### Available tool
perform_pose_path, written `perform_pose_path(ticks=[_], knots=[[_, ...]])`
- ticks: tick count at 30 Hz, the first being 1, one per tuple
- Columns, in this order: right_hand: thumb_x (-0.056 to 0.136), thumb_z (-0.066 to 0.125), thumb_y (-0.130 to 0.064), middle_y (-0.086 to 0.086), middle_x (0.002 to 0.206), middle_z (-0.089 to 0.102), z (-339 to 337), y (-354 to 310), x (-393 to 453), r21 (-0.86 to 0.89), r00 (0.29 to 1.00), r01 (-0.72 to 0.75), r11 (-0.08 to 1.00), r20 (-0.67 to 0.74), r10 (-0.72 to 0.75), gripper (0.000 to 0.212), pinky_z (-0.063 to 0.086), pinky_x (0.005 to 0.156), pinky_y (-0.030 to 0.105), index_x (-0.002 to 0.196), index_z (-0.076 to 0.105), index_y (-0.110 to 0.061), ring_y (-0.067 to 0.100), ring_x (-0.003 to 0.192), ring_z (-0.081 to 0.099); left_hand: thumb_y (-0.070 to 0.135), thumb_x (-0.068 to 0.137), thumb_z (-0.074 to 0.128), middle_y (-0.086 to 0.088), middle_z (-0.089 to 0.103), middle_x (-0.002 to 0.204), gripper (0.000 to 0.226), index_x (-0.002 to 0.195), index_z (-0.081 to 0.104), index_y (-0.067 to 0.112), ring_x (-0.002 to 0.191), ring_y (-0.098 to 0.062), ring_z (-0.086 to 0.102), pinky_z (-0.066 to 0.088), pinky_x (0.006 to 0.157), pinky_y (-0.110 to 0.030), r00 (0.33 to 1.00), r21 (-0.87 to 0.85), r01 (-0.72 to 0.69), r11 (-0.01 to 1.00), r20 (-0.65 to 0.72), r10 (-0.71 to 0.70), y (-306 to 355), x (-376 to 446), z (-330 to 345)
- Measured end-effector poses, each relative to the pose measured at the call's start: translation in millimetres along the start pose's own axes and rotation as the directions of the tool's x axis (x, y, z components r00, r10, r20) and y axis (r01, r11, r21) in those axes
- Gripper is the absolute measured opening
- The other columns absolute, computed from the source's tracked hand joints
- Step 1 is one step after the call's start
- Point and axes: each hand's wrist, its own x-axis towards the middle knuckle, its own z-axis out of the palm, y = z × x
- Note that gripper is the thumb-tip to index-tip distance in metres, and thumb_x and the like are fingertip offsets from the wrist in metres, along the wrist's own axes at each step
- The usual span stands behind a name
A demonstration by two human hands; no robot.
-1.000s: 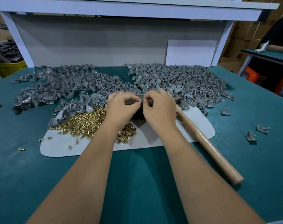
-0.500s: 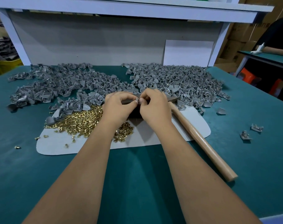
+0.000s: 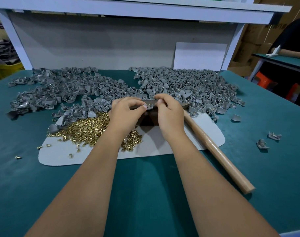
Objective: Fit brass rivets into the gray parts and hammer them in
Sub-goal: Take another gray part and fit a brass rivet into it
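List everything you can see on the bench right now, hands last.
Small gray plastic parts: too many to count, gray, two heaps across the far table.
Stray gray parts: three, gray, right of the mat.
Small brass rivets: too many to count, gold, heaped on the mat's left half; a few strays on the table.
Flat pale gray mat: one, table centre.
Wooden-handled hammer: one, tan handle, lying on the mat's right edge.
Dark block: one, brown, between the hands.
Teal table: one.
Left hand: pinches a gray part with a rivet.
Right hand: pinches the same part.
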Motion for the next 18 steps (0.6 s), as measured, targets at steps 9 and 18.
perform_pose_path(ticks=[9, 18], knots=[[0.085, 0.064, -0.025, -0.006, 0.09, 0.067, 1.5, 1.3, 4.1, -0.072, 0.999, 0.048, 0.996, 0.026, -0.047, 0.008, 0.048, 0.085, 0.039, 0.083, 0.072, -0.023, 0.015, 0.095, 0.059, 0.029, 0.085, 0.073, 0.021, 0.063, 0.104, 0.023, 0.071, 0.066, 0.047, 0.128, -0.024, 0.046, 0.032, 0.112, -0.051, 1.0, -0.02, -0.016, 1.0, 0.011, 0.017, -0.4, -0.2, -0.4], [0.086, 0.065, -0.021, -0.006, 0.089, 0.065, 1.2, -7.1, 5.5, -0.209, 0.996, 0.053, 0.976, 0.074, -0.039, 0.016, 0.047, 0.086, 0.044, 0.072, 0.063, -0.028, 0.022, 0.099, 0.056, 0.04, 0.076, 0.07, 0.011, 0.066, 0.111, 0.008, 0.075, 0.065, 0.047, 0.128, -0.026, 0.048, 0.034, 0.112, -0.05, 0.999, -0.013, -0.02, 1.0, 0.033, 0.02, 3.1, -2.6, -0.3]])
